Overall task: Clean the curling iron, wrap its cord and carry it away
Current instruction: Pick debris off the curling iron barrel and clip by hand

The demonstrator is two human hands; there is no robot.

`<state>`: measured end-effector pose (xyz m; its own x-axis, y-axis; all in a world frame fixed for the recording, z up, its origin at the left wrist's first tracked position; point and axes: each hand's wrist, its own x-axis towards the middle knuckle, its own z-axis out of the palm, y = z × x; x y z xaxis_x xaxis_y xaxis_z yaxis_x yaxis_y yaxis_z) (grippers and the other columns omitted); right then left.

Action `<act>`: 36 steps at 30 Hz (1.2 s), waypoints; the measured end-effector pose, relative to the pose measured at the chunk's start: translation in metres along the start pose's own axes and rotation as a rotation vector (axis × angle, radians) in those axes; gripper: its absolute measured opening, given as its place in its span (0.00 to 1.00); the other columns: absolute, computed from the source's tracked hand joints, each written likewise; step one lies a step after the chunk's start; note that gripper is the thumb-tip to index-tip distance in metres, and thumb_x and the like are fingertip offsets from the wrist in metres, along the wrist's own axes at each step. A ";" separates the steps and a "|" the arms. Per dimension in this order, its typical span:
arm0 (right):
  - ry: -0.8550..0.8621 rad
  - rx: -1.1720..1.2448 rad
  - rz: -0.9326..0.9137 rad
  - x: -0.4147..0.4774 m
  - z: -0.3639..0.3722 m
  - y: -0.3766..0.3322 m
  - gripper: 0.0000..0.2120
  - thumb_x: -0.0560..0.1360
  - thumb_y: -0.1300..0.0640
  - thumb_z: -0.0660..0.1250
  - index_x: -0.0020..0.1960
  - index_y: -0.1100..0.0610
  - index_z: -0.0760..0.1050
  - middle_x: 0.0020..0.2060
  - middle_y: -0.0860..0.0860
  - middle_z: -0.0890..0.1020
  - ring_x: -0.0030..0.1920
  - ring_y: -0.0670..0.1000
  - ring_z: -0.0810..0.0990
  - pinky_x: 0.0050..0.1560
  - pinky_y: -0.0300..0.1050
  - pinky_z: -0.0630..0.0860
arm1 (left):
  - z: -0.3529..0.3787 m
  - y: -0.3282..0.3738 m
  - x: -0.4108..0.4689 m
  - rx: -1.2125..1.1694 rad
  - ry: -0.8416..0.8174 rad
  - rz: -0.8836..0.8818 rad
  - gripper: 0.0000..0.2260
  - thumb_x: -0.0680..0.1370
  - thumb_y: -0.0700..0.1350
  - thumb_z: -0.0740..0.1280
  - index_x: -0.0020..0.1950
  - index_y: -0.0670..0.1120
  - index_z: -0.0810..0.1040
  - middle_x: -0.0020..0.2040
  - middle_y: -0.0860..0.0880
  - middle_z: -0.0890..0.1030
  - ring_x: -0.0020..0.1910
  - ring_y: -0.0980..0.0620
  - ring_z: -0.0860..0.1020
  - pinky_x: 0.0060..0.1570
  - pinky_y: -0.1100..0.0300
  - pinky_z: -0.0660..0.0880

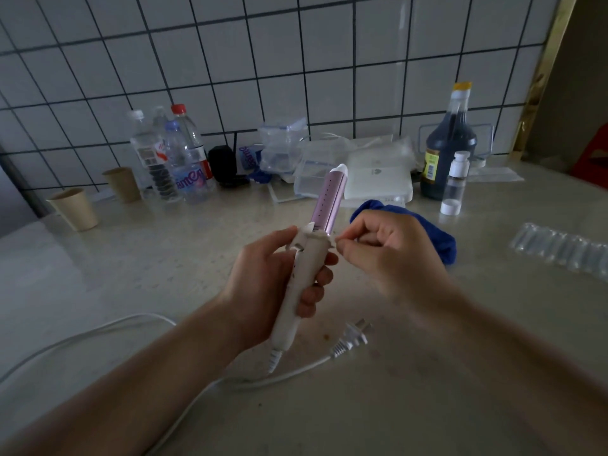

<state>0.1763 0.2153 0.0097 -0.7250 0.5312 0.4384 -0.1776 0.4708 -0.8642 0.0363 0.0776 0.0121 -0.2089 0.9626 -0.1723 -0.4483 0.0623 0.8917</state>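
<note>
Curling iron [309, 258]: held clear of the counter [427, 373], in front of the person at the middle of the view. Its long axis runs from the cord end, low and nearest the person, up and away to the white tip, leaning slightly right. The pink barrel is exposed above the collar.

Left hand [269, 284]: wrapped round the white handle from the iron's left, thumb up against the collar, fingers showing on the far side. The grip looks firm.

Right hand [388, 248]: just right of the collar, fingers curled, thumb and forefinger pinching at the collar's right edge. Whether anything small lies between them is too fine to make out. This hand is the nearer one to the barrel, which lies up and to its left.

Cord [98, 330]: leaves the handle's lower end, loops over the counter left of the iron and is cut off at the left edge. It is unwound. The plug [353, 339] lies loose just right of the handle's lower end.

Blue cloth [437, 238]: on the counter right of the iron, partly hidden behind the right hand and touching neither hand.

Judgement: cleaning is in hand, and wrapping is not begun. A wipe along the barrel would call for the cloth first.

Beyond the iron's tip, against the tiled wall, stand water bottles [184, 159], paper cups [74, 209] and a dark bottle [447, 143]. The light is dim and labels are unreadable.
</note>
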 end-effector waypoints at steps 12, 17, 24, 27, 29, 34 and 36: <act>-0.026 -0.039 -0.001 -0.001 -0.003 -0.003 0.08 0.78 0.61 0.73 0.40 0.54 0.81 0.23 0.53 0.78 0.25 0.52 0.68 0.27 0.46 0.64 | 0.005 0.000 -0.003 -0.019 -0.004 0.040 0.21 0.78 0.56 0.58 0.57 0.39 0.74 0.38 0.41 0.75 0.24 0.52 0.68 0.21 0.63 0.65; -0.180 -0.056 0.015 -0.006 0.002 -0.006 0.08 0.77 0.62 0.73 0.41 0.53 0.82 0.21 0.46 0.75 0.22 0.44 0.66 0.24 0.37 0.62 | 0.006 0.001 -0.002 -0.041 0.012 0.067 0.18 0.78 0.53 0.57 0.50 0.39 0.76 0.36 0.43 0.74 0.24 0.52 0.68 0.20 0.63 0.66; -0.187 -0.055 0.025 -0.004 0.001 -0.008 0.08 0.77 0.62 0.74 0.40 0.55 0.82 0.22 0.47 0.75 0.23 0.45 0.67 0.26 0.38 0.64 | 0.004 0.002 -0.003 -0.071 -0.039 0.037 0.19 0.79 0.54 0.56 0.49 0.40 0.77 0.35 0.44 0.74 0.24 0.53 0.68 0.20 0.64 0.67; -0.158 -0.069 0.015 -0.005 0.003 -0.009 0.08 0.77 0.61 0.74 0.40 0.54 0.82 0.22 0.48 0.76 0.23 0.46 0.67 0.25 0.38 0.64 | 0.004 0.002 -0.002 -0.066 -0.035 0.033 0.19 0.79 0.54 0.56 0.49 0.40 0.77 0.35 0.45 0.73 0.24 0.53 0.68 0.20 0.64 0.66; -0.059 -0.072 -0.003 -0.003 -0.001 -0.008 0.07 0.78 0.60 0.74 0.41 0.55 0.81 0.24 0.53 0.78 0.24 0.50 0.68 0.25 0.43 0.64 | 0.003 0.002 -0.002 -0.063 -0.031 0.026 0.19 0.78 0.54 0.57 0.52 0.39 0.76 0.36 0.45 0.73 0.23 0.54 0.68 0.19 0.64 0.66; -0.223 -0.086 0.036 -0.004 -0.002 -0.009 0.06 0.76 0.60 0.75 0.41 0.55 0.83 0.23 0.48 0.75 0.24 0.47 0.67 0.26 0.39 0.64 | 0.002 0.002 -0.001 -0.047 -0.024 0.041 0.20 0.80 0.54 0.55 0.49 0.39 0.78 0.35 0.44 0.74 0.24 0.52 0.68 0.21 0.64 0.67; -0.210 -0.109 0.028 -0.004 0.000 -0.009 0.06 0.76 0.60 0.75 0.41 0.55 0.83 0.22 0.49 0.75 0.24 0.47 0.67 0.25 0.38 0.64 | 0.002 0.002 -0.001 -0.037 -0.013 0.048 0.20 0.80 0.53 0.56 0.48 0.40 0.79 0.36 0.44 0.74 0.25 0.52 0.69 0.21 0.63 0.67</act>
<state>0.1808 0.2084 0.0154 -0.8532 0.3920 0.3440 -0.0913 0.5371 -0.8386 0.0370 0.0773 0.0149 -0.2198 0.9676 -0.1244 -0.4701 0.0067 0.8826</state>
